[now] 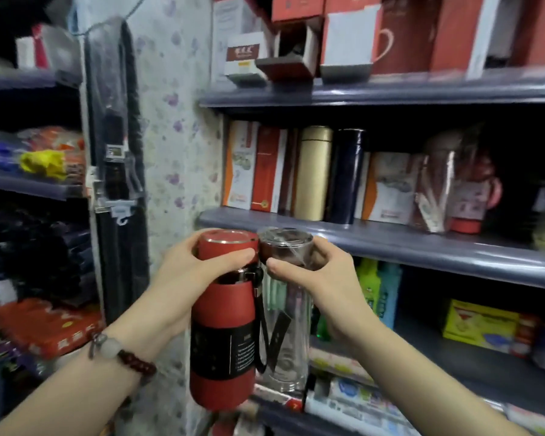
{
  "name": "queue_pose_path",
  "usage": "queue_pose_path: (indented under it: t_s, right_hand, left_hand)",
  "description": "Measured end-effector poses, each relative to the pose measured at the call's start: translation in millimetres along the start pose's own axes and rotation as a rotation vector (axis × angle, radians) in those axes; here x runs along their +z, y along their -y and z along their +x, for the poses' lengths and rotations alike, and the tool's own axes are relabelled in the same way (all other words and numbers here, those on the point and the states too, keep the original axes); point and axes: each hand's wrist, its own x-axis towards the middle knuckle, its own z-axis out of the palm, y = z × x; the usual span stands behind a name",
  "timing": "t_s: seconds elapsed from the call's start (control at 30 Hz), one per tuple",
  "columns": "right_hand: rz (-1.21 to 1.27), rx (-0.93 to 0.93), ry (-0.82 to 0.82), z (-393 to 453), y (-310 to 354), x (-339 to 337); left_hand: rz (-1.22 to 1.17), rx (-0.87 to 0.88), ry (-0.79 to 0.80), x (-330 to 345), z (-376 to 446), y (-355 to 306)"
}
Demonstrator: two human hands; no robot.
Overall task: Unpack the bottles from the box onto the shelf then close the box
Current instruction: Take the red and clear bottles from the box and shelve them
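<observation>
Both forearms raised, left hand (183,265) grip around red bottle (222,319), right hand (315,272) grip around clear bottle (285,335).

Dim, motion-blurred, wide-angle warp at edges.

shop | shelves (390,243) crowded with boxed cups (353,36), flasks (313,173)

matt red bottle (222,313), clear glass bottle (285,347)
</observation>
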Motion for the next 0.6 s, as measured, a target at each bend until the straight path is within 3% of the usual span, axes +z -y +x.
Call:
queue_pose_path:
  t_s: [0.27,0.6]
  right_hand:
    - [-0.066,-0.124,-0.194,18.4,63.7,-105.3]
    - [-0.066,-0.478,-0.479,40.6,103.5,-194.5]
  left_hand:
    - [-0.044,0.173,0.230,111.1,47.9,-46.8]
    - [-0.017,0.530,0.244,228.5,83.9,-94.7]
